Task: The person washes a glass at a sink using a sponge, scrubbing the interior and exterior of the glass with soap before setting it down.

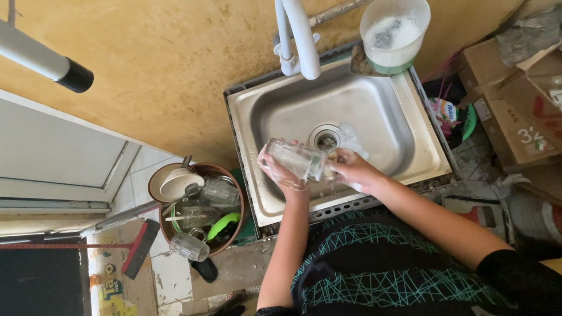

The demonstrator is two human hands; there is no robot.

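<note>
Clear glass fills both hands: the left hand (281, 173) grips a drinking glass (297, 159) tipped on its side over the steel sink (250, 123), while the right hand (349, 169) is closed at the glass's mouth, seemingly scrubbing; what it holds is hidden. By my reading, this glass is mid-wash and not yet rinsed. Below and left of the left hand, a brown tub (168, 232) holds more glasses and bowls; whether those are washed, I cannot tell. Beyond the right hand sits a bucket (396, 30) of suds.
</note>
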